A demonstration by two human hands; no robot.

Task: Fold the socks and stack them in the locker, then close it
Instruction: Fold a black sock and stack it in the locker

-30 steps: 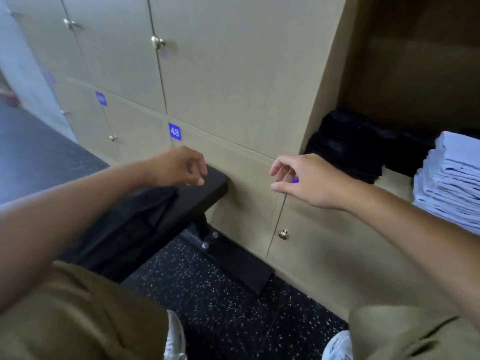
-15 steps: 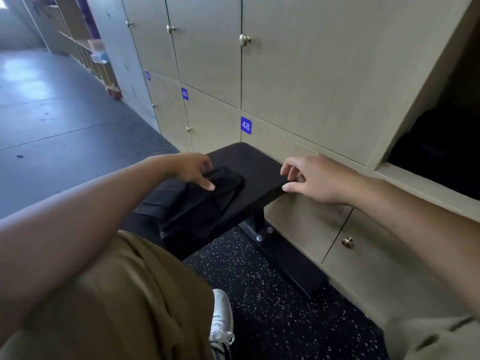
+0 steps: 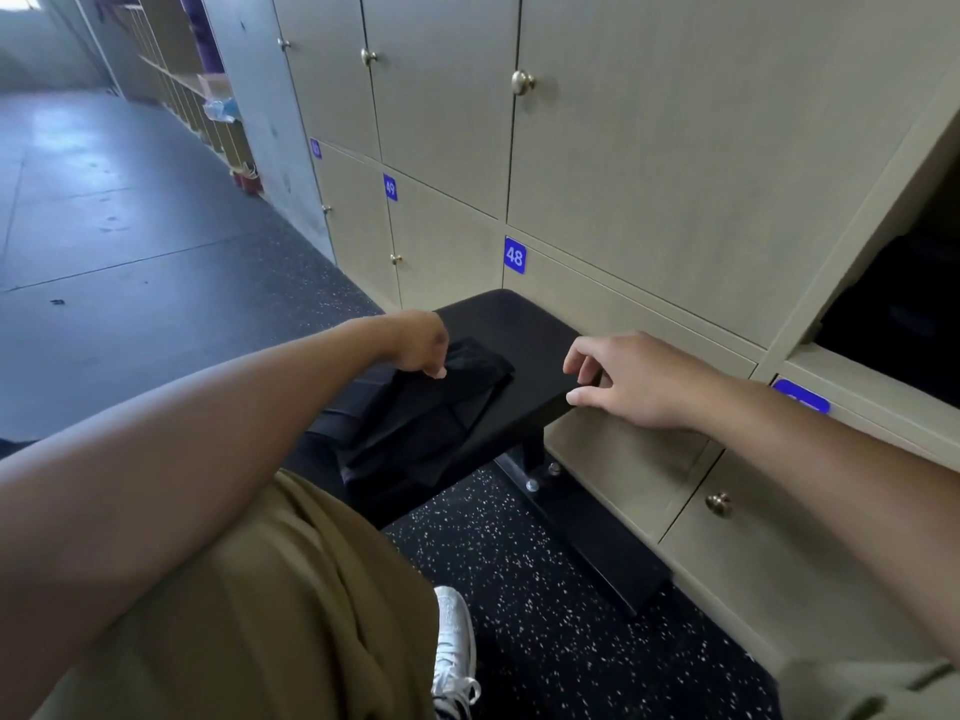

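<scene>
A loose pile of black socks lies on a black bench that stands against the lockers. My left hand is down on the top of the pile, fingers curled, pinching the black fabric. My right hand hovers over the bench's near right corner with its fingers relaxed and holding nothing. The open locker shows at the right edge, dark inside with black items barely visible.
Beige locker doors with brass knobs and blue number tags such as 48 fill the wall. The bench's bolted foot crosses the speckled floor. My white shoe and khaki shorts are below. An aisle runs off to the left.
My view swung left and down, so the locker's inside and the white stack left the frame. My left hand dropped onto the sock pile; my right hand moved over the bench corner.
</scene>
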